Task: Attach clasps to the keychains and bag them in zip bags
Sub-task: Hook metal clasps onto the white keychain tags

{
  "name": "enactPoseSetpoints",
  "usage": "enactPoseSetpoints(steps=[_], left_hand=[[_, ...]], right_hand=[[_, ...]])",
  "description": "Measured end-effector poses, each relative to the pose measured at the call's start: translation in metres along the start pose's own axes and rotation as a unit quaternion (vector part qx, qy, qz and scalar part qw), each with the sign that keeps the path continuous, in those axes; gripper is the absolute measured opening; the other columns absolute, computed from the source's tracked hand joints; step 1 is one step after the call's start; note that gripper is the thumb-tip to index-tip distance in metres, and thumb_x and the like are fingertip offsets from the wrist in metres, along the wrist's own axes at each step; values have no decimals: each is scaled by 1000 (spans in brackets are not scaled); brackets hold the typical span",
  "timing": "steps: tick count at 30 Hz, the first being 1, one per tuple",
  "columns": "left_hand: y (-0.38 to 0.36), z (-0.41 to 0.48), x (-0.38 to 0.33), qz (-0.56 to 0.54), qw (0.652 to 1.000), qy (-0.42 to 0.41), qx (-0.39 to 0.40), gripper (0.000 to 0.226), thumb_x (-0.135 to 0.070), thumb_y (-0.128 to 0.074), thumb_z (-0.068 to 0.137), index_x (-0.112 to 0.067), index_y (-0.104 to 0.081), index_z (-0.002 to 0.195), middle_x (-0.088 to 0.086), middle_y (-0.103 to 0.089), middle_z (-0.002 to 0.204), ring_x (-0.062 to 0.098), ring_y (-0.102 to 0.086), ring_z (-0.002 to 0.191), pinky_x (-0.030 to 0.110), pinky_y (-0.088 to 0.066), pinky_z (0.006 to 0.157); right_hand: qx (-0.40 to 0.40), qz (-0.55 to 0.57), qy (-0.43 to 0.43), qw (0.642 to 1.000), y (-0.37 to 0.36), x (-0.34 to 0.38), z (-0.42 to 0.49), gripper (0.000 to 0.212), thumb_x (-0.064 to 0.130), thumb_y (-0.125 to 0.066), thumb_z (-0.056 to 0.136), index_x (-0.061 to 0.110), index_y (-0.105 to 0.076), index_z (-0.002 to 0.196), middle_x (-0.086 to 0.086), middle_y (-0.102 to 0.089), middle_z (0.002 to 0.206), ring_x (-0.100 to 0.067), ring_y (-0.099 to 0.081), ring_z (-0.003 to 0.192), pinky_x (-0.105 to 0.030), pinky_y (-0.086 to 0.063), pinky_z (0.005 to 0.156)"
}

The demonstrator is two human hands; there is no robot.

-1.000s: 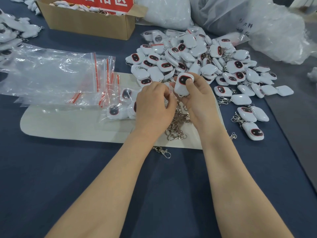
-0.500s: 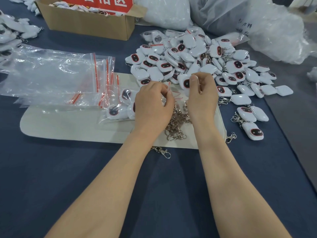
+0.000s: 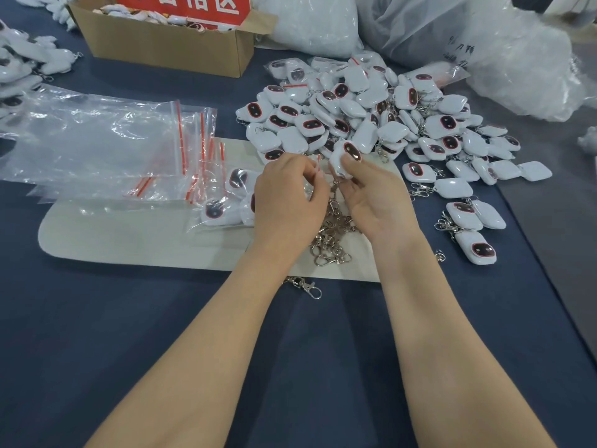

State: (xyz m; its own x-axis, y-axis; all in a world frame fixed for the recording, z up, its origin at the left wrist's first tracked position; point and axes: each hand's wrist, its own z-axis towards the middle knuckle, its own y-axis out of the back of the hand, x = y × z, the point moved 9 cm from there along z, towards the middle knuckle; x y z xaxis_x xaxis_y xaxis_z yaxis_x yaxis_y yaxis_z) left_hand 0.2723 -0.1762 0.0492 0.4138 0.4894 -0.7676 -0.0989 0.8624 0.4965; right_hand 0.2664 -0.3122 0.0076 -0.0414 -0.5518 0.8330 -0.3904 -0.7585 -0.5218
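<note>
Above beige mat: right hand fingers curled round 1 white keychain, thumb on top. Left hand fingers pinch 1 zip bag. Clasp heap beneath; 1 stray clasp on worktop. Keychain pile behind, uncountable.

Glossy plastic keychains, metal clasps
</note>
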Motion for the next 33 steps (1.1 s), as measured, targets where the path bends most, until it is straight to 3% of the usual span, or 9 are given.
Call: enactPoseSetpoints(steps=[6,12,16,22,24,27,30,33], left_hand=[[0,0,-1,4,1000,-5,-3,12,-17,-56,89,-11,-60,80,-1,-63,95,17,-54,93,37,-44,85],[0,0,-1,9,1000,-4,0,12,-18,-55,90,-11,-59,80,0,-62,95,18,-53,93,38,-44,84],[0,0,-2,13,1000,-4,-3,13,-18,-55,90,-11,-59,80,1,-62,94,19,-53,92,38,-44,84],[1,0,-3,8,1000,-7,-4,12,-17,-55,90,-11,-60,80,0,-62,95,17,-53,92,37,-43,84],[1,0,-2,7,1000,-6,-4,12,-17,-55,90,-11,-60,80,0,-62,95,17,-53,93,36,-43,84],[1,0,-1,-2,1000,-2,-4,11,-16,-56,89,-11,-60,80,0,-63,97,17,-54,94,35,-43,86],[5,1,-2,-22,1000,-4,-22,12,-15,-56,89,-7,-60,80,-1,-63,97,18,-55,95,34,-42,86],[9,0,-3,-42,998,-8,-42,13,-14,-55,89,-6,-58,80,-6,-59,95,18,-55,93,35,-44,85]], right_hand=[[-22,-198,109,974,0,15,-4,20,5,-58,94,22,-56,102,0,-69,85,-14,-69,78,-25,-56,70],[-5,-332,119,936,-7,11,-5,23,9,-59,92,11,-56,115,-8,-72,103,-22,-69,96,-46,-55,90],[-3,-263,133,956,-6,15,-6,12,5,-58,92,12,-58,102,-3,-73,90,-14,-71,84,-27,-57,72],[-88,-228,186,952,6,31,-9,11,14,-63,91,23,-58,88,5,-64,86,-5,-60,77,-22,-50,75],[-114,-209,179,955,11,30,-9,8,13,-64,91,17,-59,97,1,-63,88,-6,-60,72,-23,-50,73],[-110,-110,143,977,9,20,-9,32,7,-64,91,12,-44,115,-8,-60,91,-8,-66,61,-22,-55,69],[-94,-186,115,971,0,8,-10,40,9,-65,89,18,-37,116,-7,-61,85,-2,-64,56,-19,-52,64],[-75,-325,109,937,-9,2,-11,20,20,-68,88,17,-52,100,0,-66,77,4,-61,56,-12,-46,55]])
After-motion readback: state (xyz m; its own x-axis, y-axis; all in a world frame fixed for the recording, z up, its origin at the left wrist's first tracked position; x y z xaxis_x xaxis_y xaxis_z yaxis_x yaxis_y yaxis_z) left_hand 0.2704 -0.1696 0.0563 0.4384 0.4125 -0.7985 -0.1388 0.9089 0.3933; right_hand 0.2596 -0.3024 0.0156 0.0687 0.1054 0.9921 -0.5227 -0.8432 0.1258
